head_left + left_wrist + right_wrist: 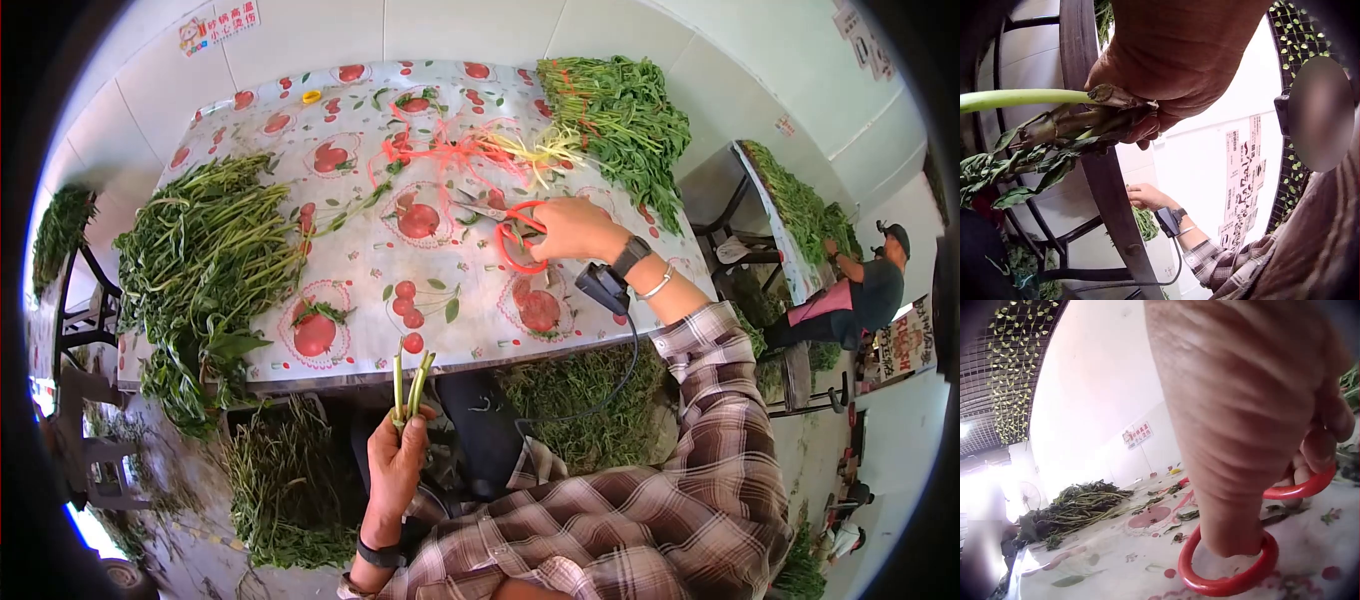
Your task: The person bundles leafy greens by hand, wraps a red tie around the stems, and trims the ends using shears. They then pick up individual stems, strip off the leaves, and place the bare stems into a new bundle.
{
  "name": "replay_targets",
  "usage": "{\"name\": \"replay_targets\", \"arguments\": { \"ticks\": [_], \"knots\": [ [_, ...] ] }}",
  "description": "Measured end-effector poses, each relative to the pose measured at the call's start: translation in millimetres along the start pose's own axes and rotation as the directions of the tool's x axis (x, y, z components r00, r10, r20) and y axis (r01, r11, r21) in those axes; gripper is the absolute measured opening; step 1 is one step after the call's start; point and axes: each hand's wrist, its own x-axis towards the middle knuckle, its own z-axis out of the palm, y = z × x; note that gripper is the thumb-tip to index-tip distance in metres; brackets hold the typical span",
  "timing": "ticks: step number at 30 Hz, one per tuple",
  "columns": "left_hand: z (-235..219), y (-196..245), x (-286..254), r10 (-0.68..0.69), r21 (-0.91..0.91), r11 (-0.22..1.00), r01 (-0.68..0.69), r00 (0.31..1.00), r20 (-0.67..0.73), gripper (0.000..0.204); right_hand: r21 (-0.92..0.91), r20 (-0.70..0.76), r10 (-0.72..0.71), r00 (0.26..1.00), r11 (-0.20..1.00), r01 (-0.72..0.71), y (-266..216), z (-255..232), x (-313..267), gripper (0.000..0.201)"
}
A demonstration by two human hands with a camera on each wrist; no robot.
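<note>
Evidently, a loose heap of greens (215,265) is spread along the left of the tabletop (375,255), its slim stalks tangled with limp, dull leaves. Just beyond the near edge, a few stems (398,388) are clamped in the left hand (397,460), with fingers and thumb closed round them; in the left wrist view, browned, knobbly ends and crumpled leaves can be made out. These stems should be light and fairly stiff yet easily bruised, perhaps slippery where cut, so a gentle grip low on the stalks seems best. Toward the far middle, thin, flimsy red string (445,152) is strewn, with pale yellow stalks (545,155) lying beside it. Farther right, scissors (484,210) are held above the cloth by the right hand (580,232), clamped on the smooth red loops; the narrow metal blades appear parted. They should feel rigid and are best taken by those loops. At the far right, a thick leafy bundle (625,125) is piled, dense and springy-looking.
</note>
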Motion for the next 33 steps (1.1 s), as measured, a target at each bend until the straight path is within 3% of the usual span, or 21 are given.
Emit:
{"name": "replay_targets", "arguments": {
  "ticks": [2, 6, 8, 10, 13, 14, 16, 18, 20, 21, 22, 26, 28, 29, 33],
  "knots": [
    [0.7, 0.7, -0.9, 0.000, 0.014, 1.000, 0.000, 1.000, 0.021, 0.026, -0.018, 0.018, 0.022, 1.000, 1.000, -0.022, 6.6, 7.3, -11.7, 0.037],
    [3.7, 0.1, -0.3, 0.045, 0.035, 0.998, -0.046, 0.999, 0.030, 0.027, 0.095, -0.132, -0.064, 0.989, 0.993, 0.076, 10.7, 12.6, -44.9, 0.038],
    [6.1, 4.8, -1.2, 0.052, 0.047, 0.997, -0.054, 0.998, 0.029, 0.026, 0.141, -0.041, 0.096, 0.995, 0.986, -0.090, 13.4, 11.8, -60.7, 0.039],
    [9.0, 9.6, -2.1, 0.019, 0.052, 0.998, -0.021, 0.999, 0.038, 0.024, 0.141, -0.095, 0.049, 0.994, 0.989, -0.035, 24.3, 17.8, -76.2, 0.037],
    [11.2, 5.3, 1.3, 0.041, 0.019, 0.999, -0.042, 0.996, 0.077, 0.025, 0.441, -0.014, 0.067, 0.998, 0.896, -0.054, 42.5, 27.9, -92.1, 0.026],
    [12.1, 5.3, 2.9, 0.058, -0.021, 0.998, -0.056, 0.992, 0.114, 0.026, 0.442, -0.007, 0.054, 0.999, 0.896, -0.046, 45.6, 33.9, -96.6, 0.026],
    [14.5, 5.2, 7.4, 0.074, -0.052, 0.996, -0.068, 0.988, 0.134, 0.026, 0.800, 0.016, 0.045, 0.999, 0.599, -0.039, 44.1, 40.3, -105.9, 0.023],
    [17.7, 2.5, 14.4, 0.034, -0.103, 0.995, -0.018, 0.987, 0.155, 0.027, 0.788, 0.057, 0.040, 0.998, 0.612, -0.069, 40.0, 39.8, -109.6, 0.021],
    [20.1, 2.8, 19.5, 0.029, -0.132, 0.991, -0.010, 0.990, 0.139, 0.026, 0.711, -0.078, 0.025, 0.997, 0.702, 0.038, 35.1, 34.9, -109.7, 0.020],
    [20.9, 2.2, 21.6, 0.036, -0.133, 0.991, -0.018, 0.990, 0.139, 0.026, 0.786, -0.116, -0.036, 0.993, 0.607, 0.114, 36.0, 34.2, -106.0, 0.019],
    [22.4, 2.5, 22.5, 0.044, -0.135, 0.990, -0.026, 0.990, 0.136, 0.026, 0.783, -0.126, -0.024, 0.992, 0.612, 0.115, 37.1, 31.1, -107.7, 0.019],
    [29.7, 9.2, 21.5, 0.035, -0.123, 0.992, -0.018, 0.989, 0.142, 0.027, 0.873, -0.028, -0.032, 0.999, 0.486, 0.040, 38.8, 24.5, -109.2, 0.037],
    [35.0, 13.1, 22.3, 0.060, -0.116, 0.992, -0.046, 0.991, 0.123, 0.026, 0.960, 0.015, -0.062, 0.998, 0.280, 0.003, 33.7, 16.9, -108.5, 0.040],
    [36.8, 15.2, 23.1, 0.060, -0.117, 0.992, -0.046, 0.991, 0.123, 0.026, 0.973, 0.034, -0.067, 0.997, 0.231, -0.017, 30.0, 13.2, -110.2, 0.041],
    [46.6, 25.8, 32.3, 0.052, -0.171, 0.985, -0.026, 0.987, 0.151, 0.024, 0.937, -0.014, -0.089, 0.996, 0.346, 0.044, 31.9, 17.6, -109.1, 0.040]
  ]
}}
